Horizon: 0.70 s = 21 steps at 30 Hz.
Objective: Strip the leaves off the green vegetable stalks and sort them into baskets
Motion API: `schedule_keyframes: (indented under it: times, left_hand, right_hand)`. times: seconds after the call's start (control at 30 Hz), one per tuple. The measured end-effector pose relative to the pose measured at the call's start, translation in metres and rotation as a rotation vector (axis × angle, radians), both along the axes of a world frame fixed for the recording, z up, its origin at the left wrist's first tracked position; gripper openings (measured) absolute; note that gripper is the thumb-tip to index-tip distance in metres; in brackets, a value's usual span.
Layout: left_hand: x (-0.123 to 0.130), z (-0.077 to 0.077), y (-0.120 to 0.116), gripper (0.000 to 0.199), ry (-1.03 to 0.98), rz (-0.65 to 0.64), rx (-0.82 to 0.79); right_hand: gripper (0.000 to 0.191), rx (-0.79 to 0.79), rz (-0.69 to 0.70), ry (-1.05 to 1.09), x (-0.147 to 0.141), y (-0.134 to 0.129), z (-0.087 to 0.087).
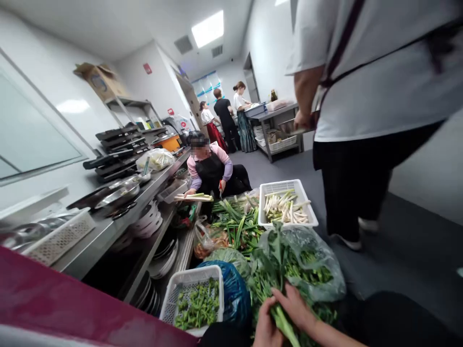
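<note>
In the lower part of the view, my left hand is closed around the thick stem of a leafy green vegetable. My right hand grips the same stem just above, with its thumb and fingers against it. The leaves point up and away from me, over a heap of similar greens. Beyond my right hand lies an open clear plastic bag with more greens inside. To the left of my hands, a white basket holds short green pieces, next to a blue plastic bag.
Ahead, a co-worker sits low with scissors and spring onions. A white basket of trimmed white stalks stands near a pile of spring onions. A metal shelf with dishes runs along the left. Someone in a white shirt stands at right.
</note>
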<state>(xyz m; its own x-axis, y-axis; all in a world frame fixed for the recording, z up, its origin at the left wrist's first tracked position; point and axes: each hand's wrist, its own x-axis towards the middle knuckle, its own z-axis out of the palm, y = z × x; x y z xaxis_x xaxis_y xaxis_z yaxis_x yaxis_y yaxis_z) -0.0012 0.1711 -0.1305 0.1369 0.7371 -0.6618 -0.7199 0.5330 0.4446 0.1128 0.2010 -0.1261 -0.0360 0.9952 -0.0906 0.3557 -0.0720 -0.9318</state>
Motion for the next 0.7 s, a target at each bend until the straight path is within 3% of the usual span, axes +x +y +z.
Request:
schedule_keyframes:
  times: [0.07, 0.2, 0.3, 0.4, 0.6, 0.7]
  left_hand:
    - [0.001, 0.010, -0.008, 0.013, 0.002, 0.004, 0.022]
    - [-0.001, 0.034, -0.022, 0.026, 0.083, -0.143, 0.137]
    - [0.001, 0.050, -0.032, 0.036, 0.161, -0.277, 0.311]
    - [0.012, 0.061, -0.042, 0.040, 0.184, -0.393, 0.410]
    - [0.042, 0.068, -0.047, 0.049, 0.205, -0.367, 0.498]
    - [0.038, 0.066, -0.045, 0.051, 0.271, -0.356, 0.532]
  right_hand:
    - [0.047, 0.127, 0.008, -0.080, -0.004, -0.018, 0.011]
    - [0.045, 0.237, 0.122, -0.206, 0.018, -0.029, 0.040]
    - [0.044, 0.202, 0.259, -0.019, 0.046, -0.035, 0.060]
    - [0.039, 0.218, 0.269, 0.213, 0.067, -0.042, 0.072]
    - [0.031, 0.385, 0.027, 0.016, 0.068, -0.053, 0.067]
    - [0.033, 0.362, 0.039, 0.027, 0.071, -0.054, 0.059]
